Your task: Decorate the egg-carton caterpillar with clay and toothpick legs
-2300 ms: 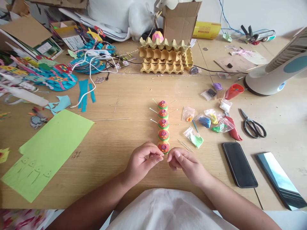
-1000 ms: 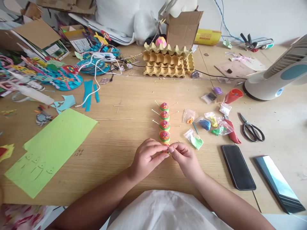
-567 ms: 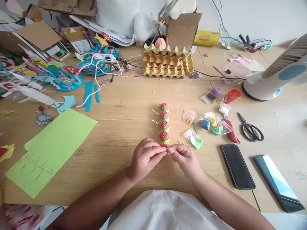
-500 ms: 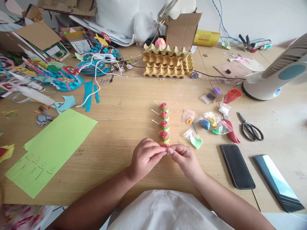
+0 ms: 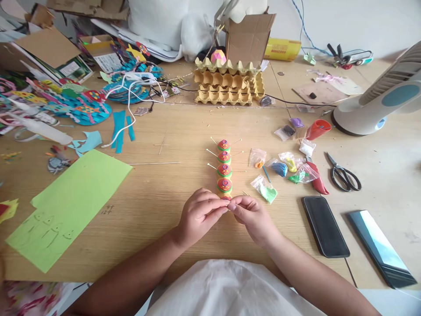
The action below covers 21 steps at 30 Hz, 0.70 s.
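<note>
A row of several red domes with green rims runs away from me at the table's middle, with thin pale-tipped sticks poking out at both sides. At the near end of the row, my left hand has its thumb and fingers pinched. My right hand pinches from the other side, its fingertips meeting the left ones. What sits between the fingertips is too small and covered to name. The nearest dome is partly hidden behind the fingers.
Small bags of coloured clay, black scissors and a phone lie to the right. Green paper is at left. Egg cartons stand at the back, and a white fan base at back right.
The view has shifted very slightly. Both hands keep their pinch at the near end of the row.
</note>
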{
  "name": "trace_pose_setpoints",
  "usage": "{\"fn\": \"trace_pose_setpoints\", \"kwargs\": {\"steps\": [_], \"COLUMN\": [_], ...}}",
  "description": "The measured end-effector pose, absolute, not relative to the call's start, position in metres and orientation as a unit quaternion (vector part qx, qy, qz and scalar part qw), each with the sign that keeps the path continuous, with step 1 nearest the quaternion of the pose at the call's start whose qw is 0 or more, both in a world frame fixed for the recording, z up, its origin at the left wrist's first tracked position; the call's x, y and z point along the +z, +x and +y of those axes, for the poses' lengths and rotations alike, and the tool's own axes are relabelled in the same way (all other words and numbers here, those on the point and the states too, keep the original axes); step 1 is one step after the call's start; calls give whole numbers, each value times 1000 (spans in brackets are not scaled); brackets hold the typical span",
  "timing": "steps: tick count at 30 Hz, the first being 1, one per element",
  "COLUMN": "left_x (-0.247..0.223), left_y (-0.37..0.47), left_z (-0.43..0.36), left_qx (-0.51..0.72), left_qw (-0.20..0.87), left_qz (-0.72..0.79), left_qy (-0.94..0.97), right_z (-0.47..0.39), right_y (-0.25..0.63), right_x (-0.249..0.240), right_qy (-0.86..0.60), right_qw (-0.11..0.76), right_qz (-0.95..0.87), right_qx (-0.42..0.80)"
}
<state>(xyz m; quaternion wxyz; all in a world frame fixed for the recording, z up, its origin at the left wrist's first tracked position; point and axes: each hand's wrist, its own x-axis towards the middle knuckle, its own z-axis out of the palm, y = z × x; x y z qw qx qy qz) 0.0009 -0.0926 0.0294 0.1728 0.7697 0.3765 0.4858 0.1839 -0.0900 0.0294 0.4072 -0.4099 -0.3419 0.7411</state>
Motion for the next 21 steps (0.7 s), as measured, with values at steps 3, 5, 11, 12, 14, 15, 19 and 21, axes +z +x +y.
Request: {"fn": "trace_pose_setpoints", "kwargs": {"steps": [3,5,11,12,14,15,19,21], "left_x": [29,29,30,31,31,32,33,32], "left_y": [1,1,0,0,1,1,1,1], "left_z": [-93,-93,-94,-94,-95,-95,-96,-96], "left_qx": [485,487,486,487,490,491,496,501], "left_qw": [181,182,152,147,137,132,139,177], "left_qz": [374,372,372,371,369,369,382,394], "left_qy": [769,769,776,777,778,778,767,750], "right_z": [-91,-91,-91,-91,-93,-93,-94,-93], "right_y": [184,184,182,182,182,182,184,185], "right_x": [30,30,32,32,31,31,28,28], "right_qy": [-404,-404,-405,-405,-408,-412,-427,-426], "right_qw": [405,405,417,419,421,421,431,432], "right_qz": [-352,-356,-351,-355,-364,-369,-370,-351], "right_qx": [741,739,734,731,724,719,704,713]}}
